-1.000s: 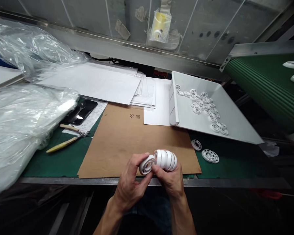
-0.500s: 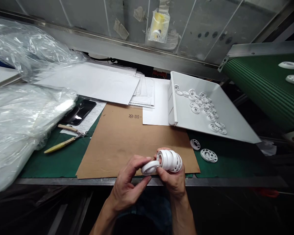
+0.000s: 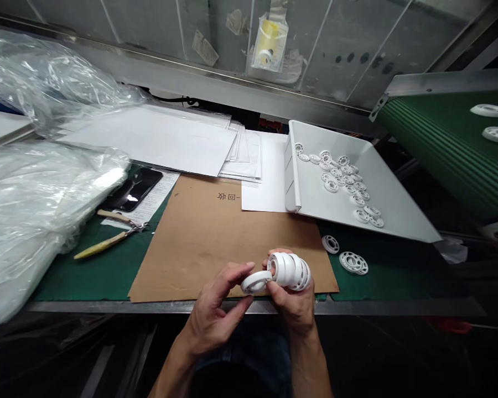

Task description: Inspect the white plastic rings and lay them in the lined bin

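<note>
My right hand [image 3: 292, 304] is closed around a row of white plastic rings [image 3: 288, 271], stacked side by side above the front edge of the cardboard [image 3: 191, 243]. One more white ring [image 3: 256, 282] is tilted at the left end of the row, against my right thumb tip. My left hand [image 3: 216, 309] is close to its left side, with thumb and forefinger spread apart above and below its edge. Whether those fingertips touch the ring is hard to see. To the right, a few loose rings with holes [image 3: 351, 262] lie on the green mat [image 3: 398, 276].
A white tray [image 3: 398, 204] with several similar rings stands at back right, beside a green conveyor belt [image 3: 435, 127] carrying two. On the left are cutting pliers [image 3: 108, 243], a phone [image 3: 135, 189], plastic bags [image 3: 37, 215] and white sheets [image 3: 157, 138].
The left thumb and forefinger have drawn slightly left and wider apart from the tilted ring. The right hand and its rings have shifted very slightly right.
</note>
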A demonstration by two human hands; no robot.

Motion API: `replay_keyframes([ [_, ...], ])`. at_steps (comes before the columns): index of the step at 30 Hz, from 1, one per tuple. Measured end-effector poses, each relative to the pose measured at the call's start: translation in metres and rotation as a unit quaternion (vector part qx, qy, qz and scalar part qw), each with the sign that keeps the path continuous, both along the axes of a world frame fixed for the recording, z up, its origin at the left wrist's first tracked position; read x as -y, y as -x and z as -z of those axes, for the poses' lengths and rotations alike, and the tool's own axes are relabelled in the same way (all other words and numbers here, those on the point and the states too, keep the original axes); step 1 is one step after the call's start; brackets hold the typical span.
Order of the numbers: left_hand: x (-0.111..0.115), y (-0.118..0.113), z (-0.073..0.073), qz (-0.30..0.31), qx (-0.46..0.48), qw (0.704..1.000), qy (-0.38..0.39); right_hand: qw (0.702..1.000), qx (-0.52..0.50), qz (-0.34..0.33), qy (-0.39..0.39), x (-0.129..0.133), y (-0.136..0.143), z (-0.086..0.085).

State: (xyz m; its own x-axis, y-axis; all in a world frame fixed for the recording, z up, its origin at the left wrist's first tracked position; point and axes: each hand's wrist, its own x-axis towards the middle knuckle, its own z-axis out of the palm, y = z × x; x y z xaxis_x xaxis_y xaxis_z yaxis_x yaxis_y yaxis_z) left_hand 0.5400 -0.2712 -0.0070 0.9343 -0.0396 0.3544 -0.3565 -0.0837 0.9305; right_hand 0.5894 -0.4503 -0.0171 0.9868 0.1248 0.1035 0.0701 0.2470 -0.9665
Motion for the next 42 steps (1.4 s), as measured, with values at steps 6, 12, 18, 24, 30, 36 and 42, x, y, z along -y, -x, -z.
replay_keyframes([
  [6, 0.001, -0.002, -0.009, 0.015, 0.015, 1.0, -0.02, 0.999, -0.028, -0.005, -0.023, -0.001, 0.0, 0.005],
  [12, 0.001, -0.001, -0.01, 0.014, 0.009, 1.0, -0.009, 0.999, -0.024, -0.009, -0.024, 0.0, -0.001, 0.005],
  [18, -0.002, -0.001, -0.01, 0.035, -0.004, 0.999, 0.005, 0.998, -0.052, -0.014, -0.041, -0.003, -0.002, 0.003],
  [24, -0.001, -0.001, -0.01, 0.042, -0.01, 0.999, 0.01, 0.996, -0.055, -0.032, -0.059, -0.003, -0.003, 0.004],
  [30, -0.002, 0.0, -0.01, 0.033, -0.028, 0.999, 0.014, 0.998, -0.051, -0.02, -0.041, -0.002, -0.003, 0.004],
  [36, -0.005, -0.004, -0.014, 0.054, -0.059, 0.996, 0.046, 0.999, -0.029, -0.011, -0.015, -0.001, -0.002, 0.005],
  [42, -0.003, -0.006, -0.018, 0.052, -0.1, 0.991, 0.065, 1.0, -0.01, -0.019, -0.004, 0.001, -0.002, 0.007],
])
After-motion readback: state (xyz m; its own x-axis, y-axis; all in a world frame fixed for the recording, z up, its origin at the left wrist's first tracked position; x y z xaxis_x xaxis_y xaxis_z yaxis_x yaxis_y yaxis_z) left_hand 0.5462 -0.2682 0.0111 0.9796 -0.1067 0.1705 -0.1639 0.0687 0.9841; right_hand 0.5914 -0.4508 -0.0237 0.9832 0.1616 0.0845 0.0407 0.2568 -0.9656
